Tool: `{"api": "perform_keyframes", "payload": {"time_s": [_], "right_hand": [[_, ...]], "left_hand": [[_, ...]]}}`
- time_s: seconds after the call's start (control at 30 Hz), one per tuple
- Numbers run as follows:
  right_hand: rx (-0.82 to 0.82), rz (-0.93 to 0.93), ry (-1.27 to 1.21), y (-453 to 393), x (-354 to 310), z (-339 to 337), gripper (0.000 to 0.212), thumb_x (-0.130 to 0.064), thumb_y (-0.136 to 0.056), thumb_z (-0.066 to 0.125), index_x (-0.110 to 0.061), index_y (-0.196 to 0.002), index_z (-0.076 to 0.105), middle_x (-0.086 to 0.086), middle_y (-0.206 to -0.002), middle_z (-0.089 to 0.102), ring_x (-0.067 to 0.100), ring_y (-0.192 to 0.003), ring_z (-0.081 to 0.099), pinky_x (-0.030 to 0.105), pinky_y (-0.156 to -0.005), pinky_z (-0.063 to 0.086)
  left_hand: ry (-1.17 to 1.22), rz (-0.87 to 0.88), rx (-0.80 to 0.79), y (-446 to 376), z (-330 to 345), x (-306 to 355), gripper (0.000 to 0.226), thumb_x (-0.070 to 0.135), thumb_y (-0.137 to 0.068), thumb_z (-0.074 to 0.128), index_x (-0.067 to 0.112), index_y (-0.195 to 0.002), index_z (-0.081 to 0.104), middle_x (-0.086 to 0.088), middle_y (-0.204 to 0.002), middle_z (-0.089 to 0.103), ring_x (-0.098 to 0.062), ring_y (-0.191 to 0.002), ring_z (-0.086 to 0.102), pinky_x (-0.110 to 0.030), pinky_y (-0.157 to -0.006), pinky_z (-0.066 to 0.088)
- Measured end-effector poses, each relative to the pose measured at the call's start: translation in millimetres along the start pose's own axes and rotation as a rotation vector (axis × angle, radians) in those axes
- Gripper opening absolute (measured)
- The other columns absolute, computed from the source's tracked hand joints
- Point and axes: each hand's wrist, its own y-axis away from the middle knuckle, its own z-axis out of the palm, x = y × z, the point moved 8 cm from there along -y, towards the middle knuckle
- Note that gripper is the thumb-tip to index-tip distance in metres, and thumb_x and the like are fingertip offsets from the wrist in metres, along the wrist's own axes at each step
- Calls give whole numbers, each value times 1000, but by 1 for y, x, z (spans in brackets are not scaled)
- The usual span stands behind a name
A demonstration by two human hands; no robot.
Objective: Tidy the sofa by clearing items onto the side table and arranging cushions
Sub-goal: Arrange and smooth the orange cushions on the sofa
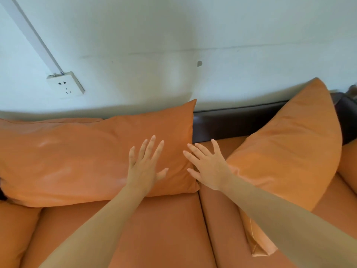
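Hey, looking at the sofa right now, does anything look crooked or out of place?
Yes. The right cushion stands tilted on one corner, leaning diagonally, with a gap of dark backrest showing beside it. The left cushion sits level, with the left hand flat on it and the right hand at its edge.

Pale wall above a dark backrest

A white wall (173, 35) carries a socket (65, 85) fed by a slanting cable duct (32, 33); a dark brown backrest (237, 120) runs below.

1 head view only: looks forward and down, close over the sofa (158, 225), facing its backrest and the wall (173, 35) behind.
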Motion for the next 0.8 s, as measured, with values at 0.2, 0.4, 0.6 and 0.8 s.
{"api": "perform_keyframes", "payload": {"time_s": [0.2,0.4,0.6,0.8], "right_hand": [[39,23,30,20,54,-36,55,-52,-94,29,-25,-137,50,7,-142,51,26,-129,49,64,-106,29],[58,48,32,49,123,-34,49,-47,-97,34,-23,-136,51,7,-142,50,26,-130,48,62,-108,25],[48,21,31,70,202,-23,51,-44,-99,25,-21,-135,52,6,-138,54,24,-126,51,61,-107,28],[2,-52,65,97,267,-3,51,-46,-98,25,-22,-136,50,5,-140,52,24,-127,50,61,-109,22]], "left_hand": [[62,80,-48,-27,-23,43,91,54,-71,75,25,-149,36,-5,-159,27,-26,-143,33,-52,-110,14],[119,102,-116,-58,-22,105,84,60,-79,60,26,-150,30,-4,-160,21,-25,-145,28,-52,-111,10],[375,-72,-191,-82,-10,176,87,78,-77,25,40,-153,9,12,-162,-6,-11,-149,-6,-51,-115,-3],[274,-55,-251,-93,-2,250,89,83,-76,13,38,-154,7,9,-163,-7,-12,-149,-9,-47,-115,-12]]}}
